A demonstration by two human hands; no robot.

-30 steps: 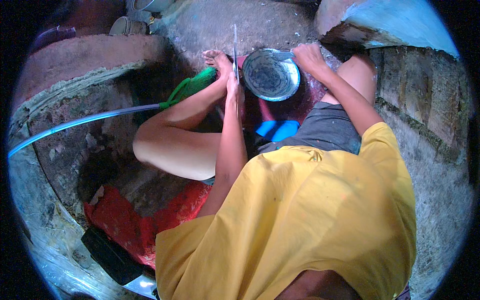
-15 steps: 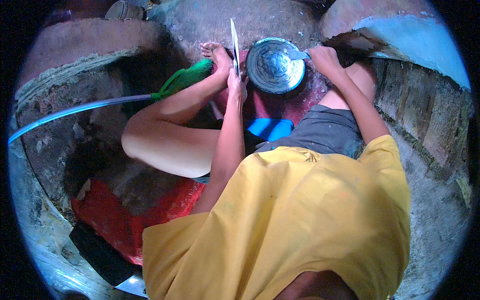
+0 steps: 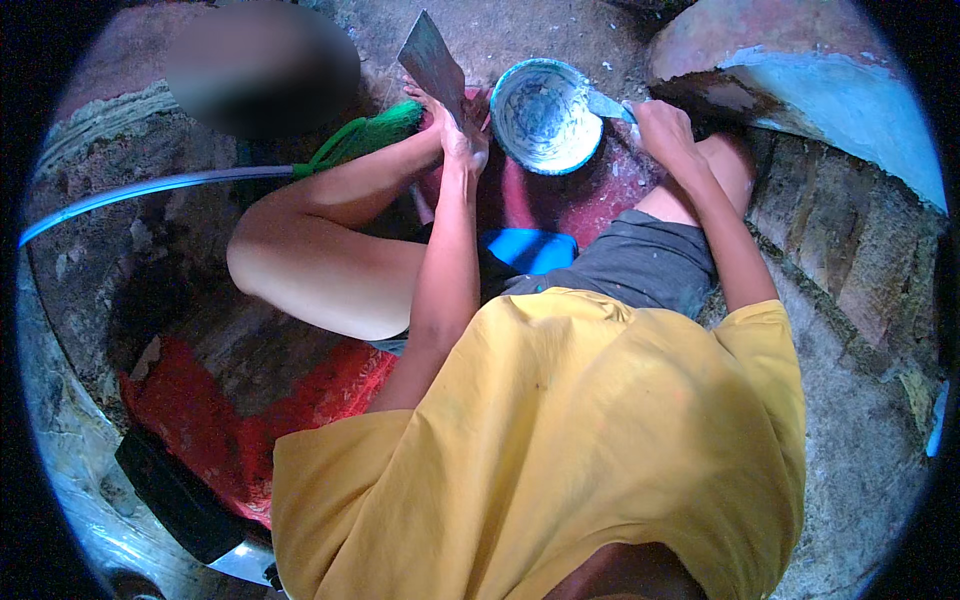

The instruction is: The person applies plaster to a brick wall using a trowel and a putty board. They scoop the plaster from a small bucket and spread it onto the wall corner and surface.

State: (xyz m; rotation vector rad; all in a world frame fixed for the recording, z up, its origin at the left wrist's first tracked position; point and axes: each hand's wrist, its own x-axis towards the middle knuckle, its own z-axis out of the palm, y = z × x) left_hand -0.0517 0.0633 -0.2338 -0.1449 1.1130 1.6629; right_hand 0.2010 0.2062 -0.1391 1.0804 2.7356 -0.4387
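Observation:
My left hand (image 3: 463, 145) is closed round the lower end of a broad, flat grey scraper (image 3: 432, 60), whose blade points up and away. My right hand (image 3: 662, 130) grips a narrow bluish putty knife (image 3: 608, 107). Its blade reaches over the rim into a round bucket (image 3: 548, 118), and its handle is mostly hidden by my fingers. White paste smears the bucket's inside walls. The bucket stands between my legs, right of the grey scraper and apart from it. My left foot is partly behind my left hand.
A green-bristled broom (image 3: 385, 127) with a long pale-blue pole (image 3: 170, 193) lies left of my foot. A bright blue object (image 3: 535, 252) is near my lap. Red cloth (image 3: 330, 390) lies at my left. Curved blue-painted masonry (image 3: 835, 85) stands at the right. A blurred patch hides the upper left.
The grey scraper has turned from edge-on to showing its broad face. My right hand and the putty knife have shifted slightly right, toward the bucket's rim. The bucket appears more tilted.

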